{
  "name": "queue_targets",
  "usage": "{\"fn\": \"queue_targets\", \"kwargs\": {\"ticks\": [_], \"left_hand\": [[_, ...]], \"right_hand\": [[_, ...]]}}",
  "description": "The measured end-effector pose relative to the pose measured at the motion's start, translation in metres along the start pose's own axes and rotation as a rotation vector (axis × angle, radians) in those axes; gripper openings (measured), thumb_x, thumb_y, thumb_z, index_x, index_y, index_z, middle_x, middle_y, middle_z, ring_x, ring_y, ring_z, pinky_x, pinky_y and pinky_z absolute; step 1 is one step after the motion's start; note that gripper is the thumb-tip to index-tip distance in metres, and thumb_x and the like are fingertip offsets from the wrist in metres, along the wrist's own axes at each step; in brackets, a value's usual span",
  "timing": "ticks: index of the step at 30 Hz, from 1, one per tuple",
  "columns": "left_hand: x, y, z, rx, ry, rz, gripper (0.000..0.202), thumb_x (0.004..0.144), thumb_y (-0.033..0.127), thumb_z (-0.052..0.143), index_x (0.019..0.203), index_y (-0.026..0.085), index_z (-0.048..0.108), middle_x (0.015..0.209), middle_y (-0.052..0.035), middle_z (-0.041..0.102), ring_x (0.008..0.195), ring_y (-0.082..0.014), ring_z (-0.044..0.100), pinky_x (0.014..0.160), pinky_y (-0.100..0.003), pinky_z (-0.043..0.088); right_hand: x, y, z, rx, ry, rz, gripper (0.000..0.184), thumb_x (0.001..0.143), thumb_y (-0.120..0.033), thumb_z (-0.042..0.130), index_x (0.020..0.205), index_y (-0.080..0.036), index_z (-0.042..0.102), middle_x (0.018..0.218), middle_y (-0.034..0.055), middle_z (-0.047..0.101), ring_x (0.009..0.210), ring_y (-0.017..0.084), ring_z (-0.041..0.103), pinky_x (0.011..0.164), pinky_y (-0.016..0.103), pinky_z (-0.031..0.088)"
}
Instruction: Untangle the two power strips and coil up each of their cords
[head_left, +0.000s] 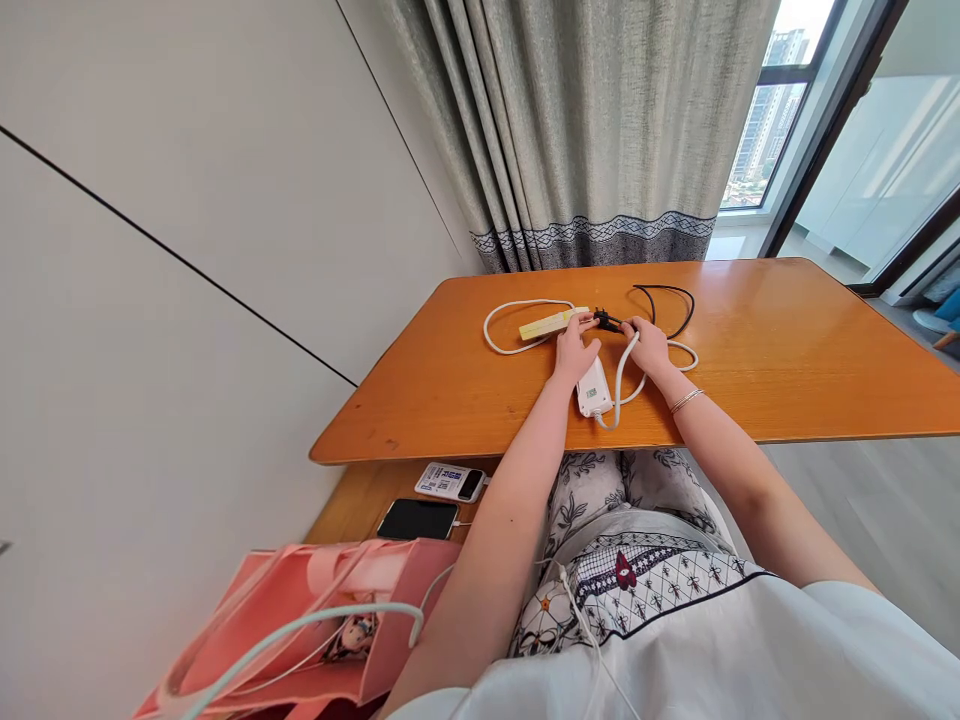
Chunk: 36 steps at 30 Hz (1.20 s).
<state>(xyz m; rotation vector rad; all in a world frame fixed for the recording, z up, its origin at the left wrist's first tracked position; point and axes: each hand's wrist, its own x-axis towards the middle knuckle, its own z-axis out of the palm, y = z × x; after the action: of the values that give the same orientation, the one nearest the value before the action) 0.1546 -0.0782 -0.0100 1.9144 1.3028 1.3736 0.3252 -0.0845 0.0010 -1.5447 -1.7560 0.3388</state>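
Observation:
My left hand [574, 350] is over the right end of a pale yellow bar-shaped block [546, 325], its fingers stretched towards a black plug [604, 319] and its thumb apart from them. Whether its fingertips press on the block or the plug is hard to make out. Just to the right, my right hand [646, 346] has its fingers closed on the black cord [681, 292] close behind the plug. Below and between both hands lies a white power strip [593, 388] with a label. Its white cord [619, 385] loops up past my right hand.
The orange wooden table [442, 400] carries another white cord loop [491, 318] around the yellow block. Lower left, a white power bank [450, 481] and a black-screened phone [417, 519] lie beside a pink bag [405, 590]. A grey curtain [600, 120] hangs behind the table.

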Motion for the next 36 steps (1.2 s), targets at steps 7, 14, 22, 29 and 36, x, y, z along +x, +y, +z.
{"fn": "queue_targets", "kwargs": {"ticks": [7, 14, 22, 29, 36], "left_hand": [[0.002, -0.006, 0.001, -0.014, 0.077, -0.149, 0.096, 0.079, 0.01, 0.061, 0.161, 0.018, 0.011, 0.118, -0.0116, 0.075, 0.109, -0.0242, 0.07, 0.099, -0.04, 0.05], [0.005, -0.015, -0.001, -0.06, 0.083, -0.211, 0.105, 0.079, 0.014, 0.067, 0.163, 0.023, 0.004, 0.147, -0.0149, 0.059, 0.138, -0.0257, 0.054, 0.117, -0.043, 0.038], [0.019, -0.029, -0.002, -0.212, 0.06, -0.321, 0.073, 0.08, 0.01, 0.061, 0.149, 0.022, 0.041, 0.16, -0.0158, 0.043, 0.141, -0.0262, 0.051, 0.113, -0.039, 0.045], [0.009, -0.016, 0.0, -0.033, -0.113, -0.185, 0.035, 0.082, 0.015, 0.064, 0.117, 0.015, 0.067, 0.129, -0.0133, 0.07, 0.123, -0.0241, 0.065, 0.112, -0.04, 0.046], [0.004, -0.007, 0.0, 0.019, -0.243, -0.182, 0.022, 0.079, 0.016, 0.069, 0.1, 0.016, 0.074, 0.109, -0.0099, 0.077, 0.101, -0.021, 0.072, 0.097, -0.035, 0.055]], "right_hand": [[0.004, 0.005, 0.004, 0.104, 0.179, 0.051, 0.033, 0.097, -0.035, 0.038, 0.1, -0.02, 0.067, 0.106, 0.0105, 0.075, 0.098, 0.025, 0.067, 0.088, 0.037, 0.048], [0.003, 0.007, -0.001, 0.206, 0.302, 0.035, 0.032, 0.097, -0.037, 0.038, 0.098, -0.019, 0.065, 0.106, 0.0118, 0.074, 0.1, 0.025, 0.066, 0.092, 0.037, 0.047], [0.011, 0.023, -0.013, 0.184, 0.367, 0.205, 0.038, 0.099, -0.036, 0.03, 0.109, -0.016, 0.061, 0.11, 0.0174, 0.068, 0.104, 0.028, 0.063, 0.097, 0.043, 0.046], [0.02, 0.039, -0.005, 0.203, 0.301, 0.225, 0.05, 0.079, -0.028, 0.065, 0.126, -0.013, 0.054, 0.11, 0.0125, 0.063, 0.101, 0.025, 0.061, 0.1, 0.045, 0.048], [0.021, 0.045, -0.011, 0.625, -0.039, 0.12, 0.071, 0.064, -0.026, 0.077, 0.131, -0.022, 0.054, 0.122, 0.008, 0.058, 0.093, 0.017, 0.062, 0.091, 0.038, 0.056]]}}
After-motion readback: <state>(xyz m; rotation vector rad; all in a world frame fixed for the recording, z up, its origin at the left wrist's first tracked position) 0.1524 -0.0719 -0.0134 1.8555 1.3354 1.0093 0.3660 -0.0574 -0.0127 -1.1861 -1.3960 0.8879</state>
